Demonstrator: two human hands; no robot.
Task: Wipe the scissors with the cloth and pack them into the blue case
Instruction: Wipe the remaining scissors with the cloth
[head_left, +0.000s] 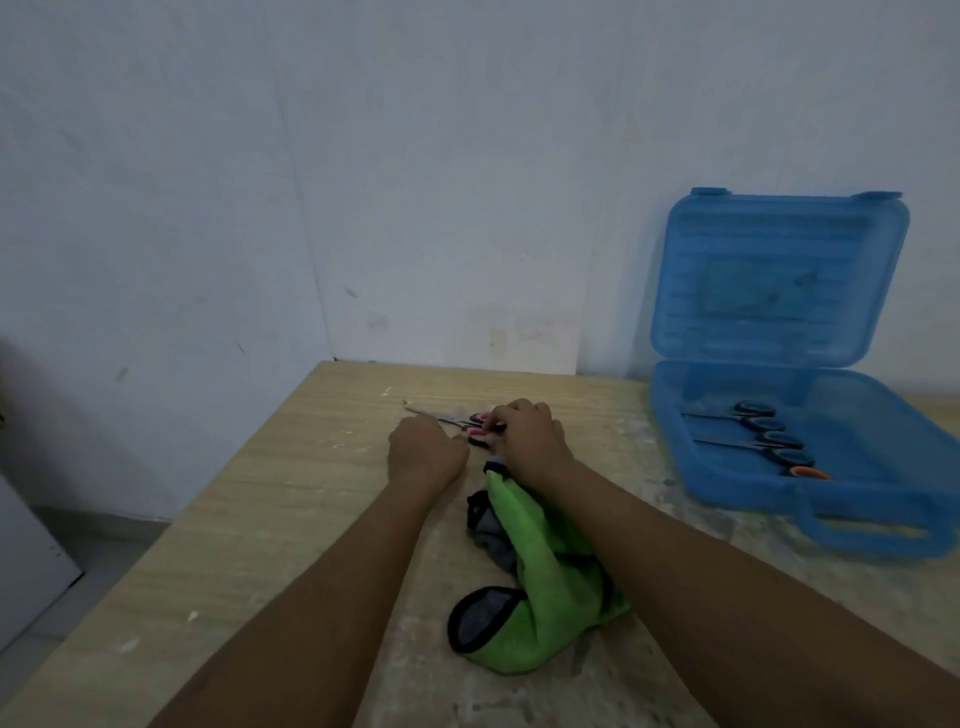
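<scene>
A pair of scissors (451, 419) with pink-and-black handles lies on the wooden table (270, 493), blades pointing left. My right hand (527, 434) grips the handles, with the green cloth (540, 566) trailing under its wrist. My left hand (423, 452) sits curled just in front of the blades; whether it touches them I cannot tell. The blue case (883, 483) stands open at the right, lid up against the wall. Inside it lie two black-handled scissors (753, 431) and an orange handle (810, 472).
A pale wall stands right behind the table. The table's left edge drops to a grey floor, where a white panel (31, 566) leans. Paint smears mark the table top around the case.
</scene>
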